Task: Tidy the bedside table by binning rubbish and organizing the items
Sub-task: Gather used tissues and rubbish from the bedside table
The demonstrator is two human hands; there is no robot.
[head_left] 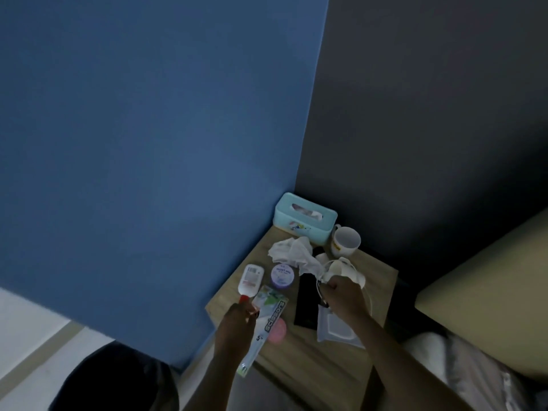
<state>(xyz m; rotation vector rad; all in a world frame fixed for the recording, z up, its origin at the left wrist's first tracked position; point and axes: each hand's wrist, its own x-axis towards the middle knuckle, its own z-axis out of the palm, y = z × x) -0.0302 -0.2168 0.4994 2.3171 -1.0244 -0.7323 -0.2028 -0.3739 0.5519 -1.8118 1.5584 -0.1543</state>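
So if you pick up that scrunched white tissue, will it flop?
Probably. The crumpled tissue looks thin and creased, so it would likely sag and weigh almost nothing. It shouldn't roll or break, though a trailing end near the right hand might drag.

Both my arms reach forward from the lower frame; my left hand [237, 317] and right hand [344, 295] are each closed in a grip.

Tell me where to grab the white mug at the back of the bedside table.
Take the white mug by its handle, which sticks out on its left toward the tissue box. It stands upright, so coming from above and gripping the open rim would probably work too.
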